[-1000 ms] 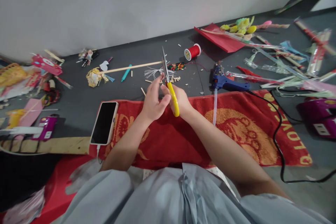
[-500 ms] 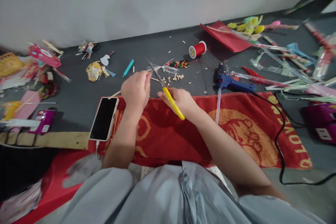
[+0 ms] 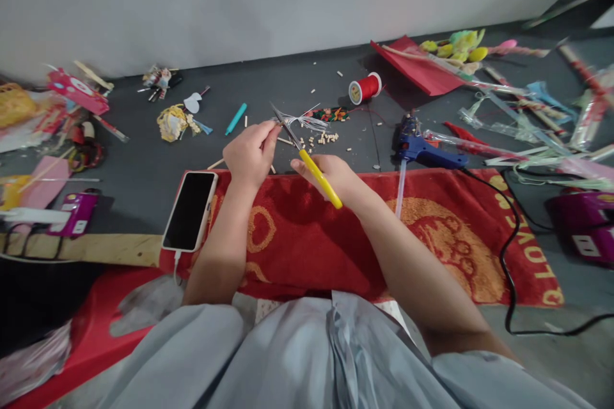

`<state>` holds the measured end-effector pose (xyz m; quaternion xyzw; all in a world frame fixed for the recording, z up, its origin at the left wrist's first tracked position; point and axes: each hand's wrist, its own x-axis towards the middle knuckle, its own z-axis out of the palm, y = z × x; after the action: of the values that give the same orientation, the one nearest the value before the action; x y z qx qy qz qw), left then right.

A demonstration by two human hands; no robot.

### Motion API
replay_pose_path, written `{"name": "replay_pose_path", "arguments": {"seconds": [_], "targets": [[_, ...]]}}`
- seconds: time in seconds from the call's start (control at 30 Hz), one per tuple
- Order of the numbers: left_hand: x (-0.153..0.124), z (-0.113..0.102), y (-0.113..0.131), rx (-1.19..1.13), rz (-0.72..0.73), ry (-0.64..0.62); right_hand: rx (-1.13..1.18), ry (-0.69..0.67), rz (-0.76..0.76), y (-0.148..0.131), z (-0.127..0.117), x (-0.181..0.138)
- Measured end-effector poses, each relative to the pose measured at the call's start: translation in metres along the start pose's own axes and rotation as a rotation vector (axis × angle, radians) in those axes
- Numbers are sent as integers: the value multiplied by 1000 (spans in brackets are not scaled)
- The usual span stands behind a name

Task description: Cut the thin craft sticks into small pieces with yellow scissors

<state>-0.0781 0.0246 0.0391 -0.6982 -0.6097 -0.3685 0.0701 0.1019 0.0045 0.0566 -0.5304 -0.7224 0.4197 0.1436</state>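
Head view: your left hand [image 3: 249, 154] is clenching a stick [image 3: 215, 164] above the table [image 3: 283, 80]; your right hand [image 3: 333, 177] is gripping scissors [image 3: 307, 157], tips near that fist. The stick is probably feeling light, stiff, snappable; best pinched near its end.

One left hand [image 3: 250, 152], one right hand [image 3: 333, 177], one pair of scissors [image 3: 313, 168], one hand-held wooden stick [image 3: 216, 164]. One phone [image 3: 190, 211], one towel [image 3: 307, 243], one thread spool [image 3: 367, 87], one glue gun [image 3: 426, 151], two purple boxes [image 3: 80, 212]. Pale little pieces [image 3: 328, 138]: over ten, too small for exact count.
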Motion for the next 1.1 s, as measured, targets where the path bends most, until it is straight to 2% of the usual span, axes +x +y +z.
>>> {"name": "replay_pose_path", "arguments": {"seconds": [0.3,0.53,0.63,0.83,1.1], "targets": [[2,13,-1,-116,6,46,88,-3,-22,8,0,3],[3,8,2,-86,-24,-4,66,11,4,6,0,0],[2,3,3,-83,13,-8,-7,40,-19,3,1,-4],[1,-6,6,-142,35,-22,-320,209,-48,2,3,-11],[-1,-7,9,-220,2,-58,-409,246,-35,2,-1,-14]]}}
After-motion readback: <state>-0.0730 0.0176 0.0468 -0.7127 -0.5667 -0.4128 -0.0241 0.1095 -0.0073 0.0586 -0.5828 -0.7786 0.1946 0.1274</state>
